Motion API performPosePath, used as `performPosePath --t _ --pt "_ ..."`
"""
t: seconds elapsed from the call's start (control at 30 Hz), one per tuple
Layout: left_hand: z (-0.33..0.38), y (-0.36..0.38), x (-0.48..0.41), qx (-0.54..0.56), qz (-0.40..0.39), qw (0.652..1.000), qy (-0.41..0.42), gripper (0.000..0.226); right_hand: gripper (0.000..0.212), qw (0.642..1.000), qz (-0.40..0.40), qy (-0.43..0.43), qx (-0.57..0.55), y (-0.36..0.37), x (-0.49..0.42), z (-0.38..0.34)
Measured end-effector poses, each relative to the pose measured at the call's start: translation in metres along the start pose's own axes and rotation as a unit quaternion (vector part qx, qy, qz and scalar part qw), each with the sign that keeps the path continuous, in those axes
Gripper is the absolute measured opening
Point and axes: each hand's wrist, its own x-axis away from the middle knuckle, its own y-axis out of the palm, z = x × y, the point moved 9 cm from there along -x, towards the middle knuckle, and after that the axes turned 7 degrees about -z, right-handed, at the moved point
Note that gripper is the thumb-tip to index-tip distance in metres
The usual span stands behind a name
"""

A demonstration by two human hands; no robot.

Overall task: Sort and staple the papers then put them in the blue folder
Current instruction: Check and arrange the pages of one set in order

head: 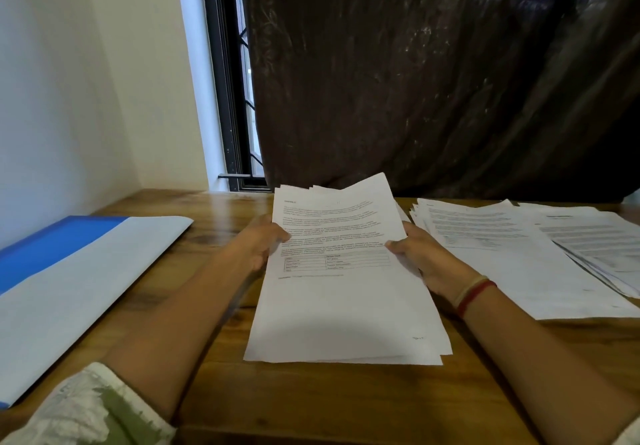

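Wooden table, sorting seemingly unfinished: left hand and right hand grip a sheaf of papers mid-table, more piles along the right edge, blue folder waiting at the left edge.

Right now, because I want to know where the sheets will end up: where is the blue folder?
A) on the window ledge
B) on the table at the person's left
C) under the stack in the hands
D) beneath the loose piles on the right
B: the blue folder lies flat on the table at the person's left, apart from the held stack that the left hand and right hand grip by its sides.
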Motion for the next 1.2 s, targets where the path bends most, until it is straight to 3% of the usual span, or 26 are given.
performPosePath --t 0.13,0.27,0.43,0.53,0.7,1.2 --pt "-0.002 -0.001 -0.003 0.009 0.045 0.999 0.029 0.037 0.016 0.999 0.018 -0.035 -0.034 -0.002 0.0 -0.005" --pt "-0.001 0.006 -0.003 0.016 0.049 0.997 0.057 0.038 0.017 0.984 0.103 -0.026 -0.145 -0.018 0.001 0.006" --pt "-0.001 0.017 0.002 0.019 0.057 0.995 0.083 0.036 0.018 0.965 0.191 -0.054 -0.174 -0.033 0.003 0.011" --pt "-0.002 0.011 0.005 0.078 0.089 0.989 0.086 0.042 0.02 0.955 0.226 -0.063 -0.184 -0.037 0.006 0.012" --pt "-0.003 0.009 0.002 0.113 0.087 0.982 0.121 0.055 0.018 0.953 0.238 -0.06 -0.179 -0.038 0.006 0.014" --pt "-0.001 0.016 0.018 0.108 0.074 0.984 0.122 0.034 0.01 0.943 0.287 -0.1 -0.138 -0.047 0.012 0.007"
